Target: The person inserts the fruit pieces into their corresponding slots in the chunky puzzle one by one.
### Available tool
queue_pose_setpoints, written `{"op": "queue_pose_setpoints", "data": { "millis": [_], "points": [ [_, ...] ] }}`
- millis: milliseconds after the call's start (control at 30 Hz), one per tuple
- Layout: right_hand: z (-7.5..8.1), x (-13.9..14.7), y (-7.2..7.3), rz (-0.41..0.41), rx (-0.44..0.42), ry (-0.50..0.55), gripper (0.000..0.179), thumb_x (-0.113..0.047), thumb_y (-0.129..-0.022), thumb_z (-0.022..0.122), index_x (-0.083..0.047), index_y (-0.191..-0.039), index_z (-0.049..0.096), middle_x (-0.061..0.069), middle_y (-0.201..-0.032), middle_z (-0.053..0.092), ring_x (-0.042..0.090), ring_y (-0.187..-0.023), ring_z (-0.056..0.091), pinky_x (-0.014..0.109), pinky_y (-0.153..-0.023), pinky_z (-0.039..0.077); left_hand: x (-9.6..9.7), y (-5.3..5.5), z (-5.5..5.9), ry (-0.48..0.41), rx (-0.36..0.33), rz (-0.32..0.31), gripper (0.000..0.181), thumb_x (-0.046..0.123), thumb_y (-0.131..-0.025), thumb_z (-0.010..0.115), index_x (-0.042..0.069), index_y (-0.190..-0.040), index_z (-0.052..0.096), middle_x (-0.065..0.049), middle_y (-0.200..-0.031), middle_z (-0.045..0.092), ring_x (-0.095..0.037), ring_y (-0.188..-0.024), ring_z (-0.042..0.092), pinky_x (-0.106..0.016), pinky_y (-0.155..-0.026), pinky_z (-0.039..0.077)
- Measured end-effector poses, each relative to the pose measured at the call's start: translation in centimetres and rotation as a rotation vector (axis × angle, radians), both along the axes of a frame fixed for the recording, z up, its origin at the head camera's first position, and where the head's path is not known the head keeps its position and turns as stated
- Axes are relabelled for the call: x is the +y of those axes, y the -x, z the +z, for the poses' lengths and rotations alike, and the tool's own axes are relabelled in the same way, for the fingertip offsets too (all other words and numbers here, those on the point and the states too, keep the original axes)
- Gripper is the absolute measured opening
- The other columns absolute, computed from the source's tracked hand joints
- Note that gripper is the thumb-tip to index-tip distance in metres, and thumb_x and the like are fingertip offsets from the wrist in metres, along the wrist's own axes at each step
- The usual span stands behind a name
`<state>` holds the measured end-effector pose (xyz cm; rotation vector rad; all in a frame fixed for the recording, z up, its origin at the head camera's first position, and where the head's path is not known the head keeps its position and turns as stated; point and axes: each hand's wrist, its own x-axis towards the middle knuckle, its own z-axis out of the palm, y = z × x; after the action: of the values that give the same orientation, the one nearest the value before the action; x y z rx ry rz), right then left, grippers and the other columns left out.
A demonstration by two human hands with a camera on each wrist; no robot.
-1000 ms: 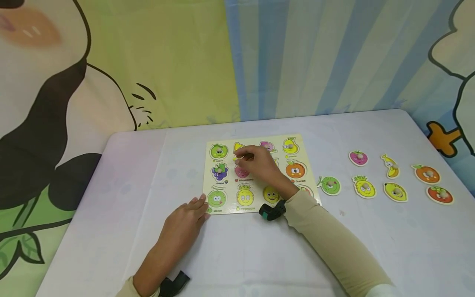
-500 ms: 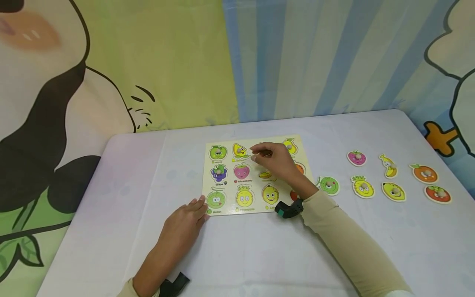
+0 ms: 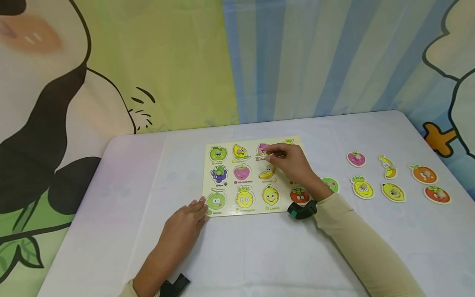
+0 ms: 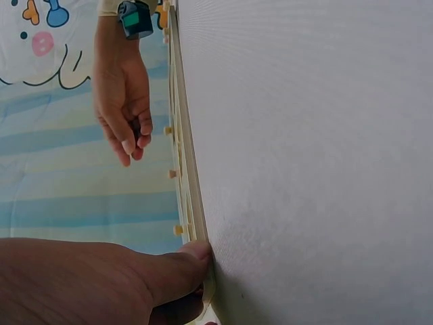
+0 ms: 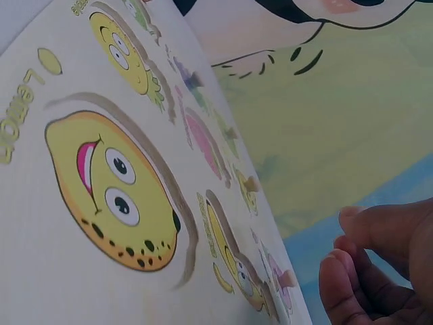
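Observation:
A wooden fruit puzzle board (image 3: 231, 202) lies on the white table. Its front left corner is held by my left hand (image 3: 183, 227); in the left wrist view the thumb (image 4: 183, 267) lies against the edge. My right hand (image 3: 295, 163) hovers over the board beside the pink peach piece (image 3: 262, 148), thumb and fingers loosely bent with nothing visible between them. Knobbed pieces sit in the board: a green apple (image 3: 217, 154), a yellow mango (image 3: 240, 152) and purple grapes (image 3: 219, 174). The strawberry, melon, pineapple and lemon (image 5: 111, 193) pictures show without knobs. My right hand partly covers the pear.
Loose knobbed pieces lie right of the board: strawberry (image 3: 356, 159), banana (image 3: 388, 167), orange (image 3: 424, 175), tomato (image 3: 437, 195), lemon (image 3: 393, 192), pineapple (image 3: 362, 188) and a partly hidden green melon (image 3: 330, 184). A printed cloth (image 3: 185, 62) hangs behind the table.
My right hand has moved right across the board, from near the mango to beside the peach, uncovering the mango, strawberry and banana places. My left hand stays at the corner.

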<state>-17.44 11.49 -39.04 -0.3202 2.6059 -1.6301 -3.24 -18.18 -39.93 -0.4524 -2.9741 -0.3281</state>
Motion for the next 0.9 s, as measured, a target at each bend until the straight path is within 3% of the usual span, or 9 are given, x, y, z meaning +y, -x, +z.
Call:
{"op": "queue_pose_setpoints", "data": {
  "millis": [333, 700, 900],
  "points": [
    [-0.3, 3.7, -0.6, -0.073, -0.013, -0.027, 0.026, -0.012, -0.092, 0.07, -0.004, -0.116, 0.069, 0.01, -0.109, 0.068, 0.023, -0.091, 0.063, 0.021, -0.068, 0.054, 0.1, 0.1, -0.1, 0.014, -0.015, -0.002, 0.037, 0.007, -0.077, 0.083, -0.002, -0.111, 0.072, -0.014, -0.125, 0.063, -0.031, -0.114, 0.061, -0.049, -0.092, 0.051],
    [-0.6, 7.6, -0.8, -0.153, 0.015, -0.06, 0.028, -0.015, -0.094, 0.066, -0.001, -0.119, 0.067, 0.015, -0.109, 0.067, 0.025, -0.094, 0.06, 0.016, -0.072, 0.05, 0.1, 0.0, -0.1, -0.019, -0.021, 0.006, 0.038, 0.005, -0.076, 0.083, -0.002, -0.111, 0.071, -0.015, -0.124, 0.063, -0.032, -0.114, 0.061, -0.05, -0.092, 0.051],
    [-0.7, 10.9, -0.9, -0.251, 0.005, -0.121, 0.033, -0.02, -0.095, 0.066, -0.004, -0.123, 0.066, 0.012, -0.114, 0.067, 0.017, -0.095, 0.06, 0.014, -0.072, 0.048, 0.0, 0.0, -0.1, -0.008, -0.011, 0.005, 0.038, 0.007, -0.076, 0.083, -0.002, -0.111, 0.072, -0.015, -0.124, 0.064, -0.032, -0.113, 0.061, -0.049, -0.092, 0.051]
  ]
}}
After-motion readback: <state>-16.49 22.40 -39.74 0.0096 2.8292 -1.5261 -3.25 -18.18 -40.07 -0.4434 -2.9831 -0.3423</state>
